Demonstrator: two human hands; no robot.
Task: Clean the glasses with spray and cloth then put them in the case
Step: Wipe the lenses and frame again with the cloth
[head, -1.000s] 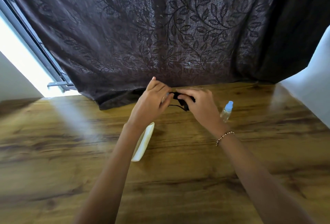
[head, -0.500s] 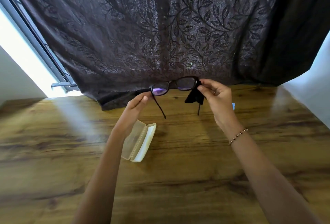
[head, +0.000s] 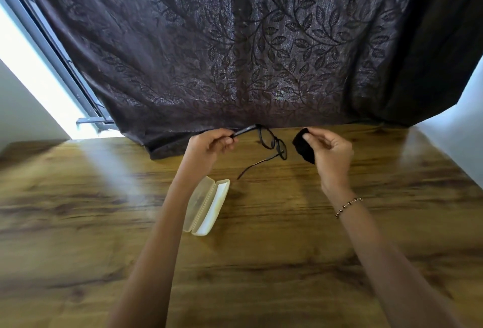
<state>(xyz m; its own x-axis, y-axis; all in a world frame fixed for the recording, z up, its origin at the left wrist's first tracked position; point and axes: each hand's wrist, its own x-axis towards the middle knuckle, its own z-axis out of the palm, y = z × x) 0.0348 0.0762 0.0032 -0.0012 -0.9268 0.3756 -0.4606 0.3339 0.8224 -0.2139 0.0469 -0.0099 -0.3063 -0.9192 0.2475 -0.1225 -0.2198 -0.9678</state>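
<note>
My left hand (head: pixel 210 145) pinches one temple arm of the dark-framed glasses (head: pixel 271 142) and holds them in the air above the table, front turned sideways, the other arm hanging down toward the wood. My right hand (head: pixel 328 152) pinches a small black cloth (head: pixel 303 147) just right of the glasses, apart from them. A pale translucent glasses case (head: pixel 207 205) lies open on the wooden table (head: pixel 261 262) below my left wrist. The spray bottle is hidden behind my right hand.
A dark leaf-patterned curtain (head: pixel 235 53) hangs along the table's far edge and drapes onto it at the left. A bright window with a grey frame (head: pixel 52 53) is at the far left. A white wall (head: pixel 460 139) borders the table on the right.
The glasses were held by both hands facing me; now only my left hand holds them by one arm, turned sideways and lower. My right hand has drawn away with the cloth.
</note>
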